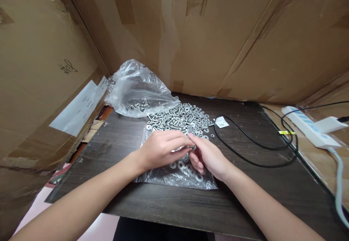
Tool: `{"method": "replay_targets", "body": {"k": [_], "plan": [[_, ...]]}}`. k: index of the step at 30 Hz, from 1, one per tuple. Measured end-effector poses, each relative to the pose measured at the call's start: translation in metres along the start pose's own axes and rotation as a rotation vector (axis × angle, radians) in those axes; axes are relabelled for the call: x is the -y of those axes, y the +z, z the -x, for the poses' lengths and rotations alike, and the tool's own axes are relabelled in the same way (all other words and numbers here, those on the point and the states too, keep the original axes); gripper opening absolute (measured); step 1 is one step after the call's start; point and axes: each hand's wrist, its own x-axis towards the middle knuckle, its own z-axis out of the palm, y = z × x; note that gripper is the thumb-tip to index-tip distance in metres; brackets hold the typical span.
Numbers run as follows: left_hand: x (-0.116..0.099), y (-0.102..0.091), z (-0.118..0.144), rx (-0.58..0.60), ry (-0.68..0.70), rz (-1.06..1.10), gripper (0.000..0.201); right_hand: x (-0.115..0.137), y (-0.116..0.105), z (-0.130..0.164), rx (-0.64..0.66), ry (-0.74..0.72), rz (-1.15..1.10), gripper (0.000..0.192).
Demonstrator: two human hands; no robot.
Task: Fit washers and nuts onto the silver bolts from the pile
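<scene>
Both hands meet over flat plastic bag (pixel 174 175). Left hand (pixel 160 148) and right hand (pixel 207 157) pinch small washer (pixel 193 147) together. Light, rigid, slippery; grip by rim. Screw pile (pixel 180 119) at 12 o'clock.

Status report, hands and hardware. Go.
Left hand and right hand meet, pinching a washer. Loose washers beneath on flat bag. Screw pile behind.

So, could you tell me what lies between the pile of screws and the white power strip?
In the head view, a looped black cable with a white tag lies on the dark tabletop between the screw pile and the power strip.
</scene>
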Motion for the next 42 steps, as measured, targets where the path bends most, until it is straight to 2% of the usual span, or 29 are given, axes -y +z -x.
{"method": "replay_targets", "body": {"k": [2, 4, 6, 8, 11, 14, 16, 20, 22, 24, 26, 28, 31, 33, 37, 42], "plan": [[0.000, 0.000, -0.002, -0.021, -0.284, 0.215, 0.009, 0.001, -0.001, 0.001, -0.186, -0.192, 0.170, 0.058], [0.001, -0.002, -0.005, -0.013, -0.595, 0.452, 0.014, 0.002, -0.002, 0.004, -0.346, -0.470, 0.403, 0.045], [0.003, -0.005, -0.007, 0.057, -0.820, 0.695, 0.019, 0.004, -0.004, 0.006, -0.412, -0.720, 0.623, 0.027], [0.005, -0.008, -0.009, 0.159, -0.934, 0.929, 0.022, 0.004, -0.005, 0.008, -0.417, -0.889, 0.780, 0.016], [0.006, -0.009, -0.009, 0.285, -1.050, 1.176, 0.023, 0.003, -0.005, 0.007, -0.401, -1.030, 0.910, 0.018], [0.005, -0.011, -0.009, 0.404, -1.134, 1.262, 0.027, 0.002, -0.005, 0.006, -0.372, -1.074, 0.937, 0.016], [0.005, -0.012, -0.009, 0.469, -1.139, 1.268, 0.029, 0.002, -0.006, 0.006, -0.348, -1.092, 0.949, 0.016], [0.003, -0.012, -0.009, 0.487, -1.075, 1.231, 0.027, 0.003, -0.006, 0.007, -0.325, -1.135, 0.990, 0.015], [-0.001, -0.009, -0.009, 0.420, -1.013, 1.168, 0.025, 0.003, -0.007, 0.007, -0.362, -1.121, 0.976, 0.017], [-0.006, -0.004, -0.008, 0.287, -0.918, 1.027, 0.022, 0.004, -0.006, 0.008, -0.409, -1.051, 0.909, 0.023], [-0.010, 0.001, -0.006, 0.118, -0.748, 0.785, 0.017, 0.003, -0.004, 0.008, -0.420, -0.923, 0.778, 0.034], [-0.011, 0.003, -0.003, 0.007, -0.479, 0.490, 0.012, 0.001, -0.001, 0.006, -0.367, -0.732, 0.582, 0.046], [-0.005, 0.001, 0.001, 0.001, -0.075, 0.103, 0.012, -0.002, 0.003, 0.001, -0.204, -0.373, 0.253, 0.059], [0.000, -0.002, 0.001, 0.029, 0.075, -0.082, 0.012, -0.003, 0.004, -0.002, -0.097, -0.204, 0.100, 0.062], [0.002, -0.008, -0.001, 0.043, 0.179, -0.268, 0.013, -0.001, 0.002, -0.003, 0.010, -0.068, -0.021, 0.060], [0.000, -0.007, -0.003, 0.055, 0.200, -0.299, 0.013, -0.002, 0.002, -0.001, 0.058, -0.016, -0.082, 0.057]]}}
